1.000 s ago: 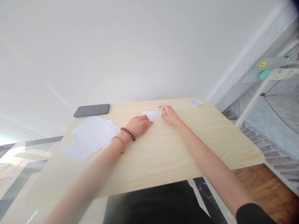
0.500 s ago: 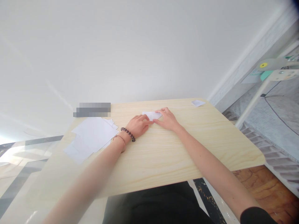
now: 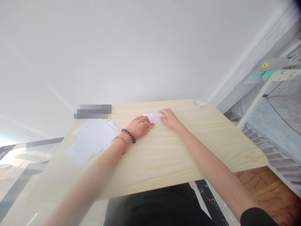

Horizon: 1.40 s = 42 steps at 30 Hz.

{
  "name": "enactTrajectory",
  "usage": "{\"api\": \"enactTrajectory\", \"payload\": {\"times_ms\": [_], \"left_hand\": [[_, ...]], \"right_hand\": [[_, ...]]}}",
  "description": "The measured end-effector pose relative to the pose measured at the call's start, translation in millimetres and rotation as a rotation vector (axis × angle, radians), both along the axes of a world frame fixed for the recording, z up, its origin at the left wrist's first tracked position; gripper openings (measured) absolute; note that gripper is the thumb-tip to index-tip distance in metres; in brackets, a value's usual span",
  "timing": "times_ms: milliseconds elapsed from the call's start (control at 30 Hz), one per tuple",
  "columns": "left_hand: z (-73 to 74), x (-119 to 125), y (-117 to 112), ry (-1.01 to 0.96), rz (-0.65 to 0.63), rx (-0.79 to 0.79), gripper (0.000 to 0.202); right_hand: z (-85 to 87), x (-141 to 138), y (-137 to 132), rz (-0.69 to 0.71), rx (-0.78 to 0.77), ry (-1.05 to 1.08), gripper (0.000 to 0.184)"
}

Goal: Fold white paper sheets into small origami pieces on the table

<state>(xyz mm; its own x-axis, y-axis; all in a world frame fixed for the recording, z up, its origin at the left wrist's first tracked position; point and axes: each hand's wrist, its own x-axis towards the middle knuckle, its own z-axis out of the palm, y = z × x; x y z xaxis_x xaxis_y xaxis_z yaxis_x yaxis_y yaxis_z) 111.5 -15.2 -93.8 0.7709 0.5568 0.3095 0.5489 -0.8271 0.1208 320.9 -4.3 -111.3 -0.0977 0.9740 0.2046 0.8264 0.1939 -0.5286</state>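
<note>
Hands [image 3: 171,120] on folded white paper [image 3: 155,118]

Black clothing [image 3: 155,207], with a beaded bracelet [image 3: 129,134] and a thin bangle [image 3: 124,142] at the left wrist.
Just behind the left hand [image 3: 138,127], the bracelet is a single row of round, dark brown beads; near it, a little further up the forearm, the bangle is slim, curved and coppery, its finer pattern too small to make out. A plain black sleeve [image 3: 257,216] with a smooth edge covers the upper right arm, and black cloth with soft creases covers the lap.
</note>
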Motion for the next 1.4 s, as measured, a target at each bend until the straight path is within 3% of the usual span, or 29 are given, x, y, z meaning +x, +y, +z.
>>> {"api": "enactTrajectory", "payload": {"times_ms": [167, 300, 367, 667, 967, 1200, 1400], "left_hand": [[-5.2, -1, 6, -0.090, 0.057, -0.051, 0.030], [-11.6, -2, 11, -0.092, 0.260, -0.035, 0.039], [-13.8, -2, 12, -0.066, 0.304, -0.038, 0.046], [-12.7, -1, 11, -0.038, 0.300, -0.069, 0.049], [-14.4, -1, 12, -0.032, 0.279, -0.074, 0.050], [-12.8, -2, 11, -0.041, 0.275, -0.083, 0.046], [-13.0, -1, 12, -0.049, 0.291, -0.078, 0.049]], "right_hand": [[-0.1, -5, -6, 0.081, 0.079, -0.166, 0.037], [0.7, -6, -8, 0.095, 0.080, -0.162, 0.035], [1.2, -6, -8, 0.101, 0.081, -0.136, 0.032], [2.5, -4, -9, 0.094, 0.034, 0.059, 0.045], [4.9, 0, -8, 0.158, 0.019, 0.211, 0.031], [-4.0, -5, -2, 0.013, 0.164, 0.099, 0.026], [-4.9, -6, -4, 0.040, 0.153, 0.034, 0.020]]}}
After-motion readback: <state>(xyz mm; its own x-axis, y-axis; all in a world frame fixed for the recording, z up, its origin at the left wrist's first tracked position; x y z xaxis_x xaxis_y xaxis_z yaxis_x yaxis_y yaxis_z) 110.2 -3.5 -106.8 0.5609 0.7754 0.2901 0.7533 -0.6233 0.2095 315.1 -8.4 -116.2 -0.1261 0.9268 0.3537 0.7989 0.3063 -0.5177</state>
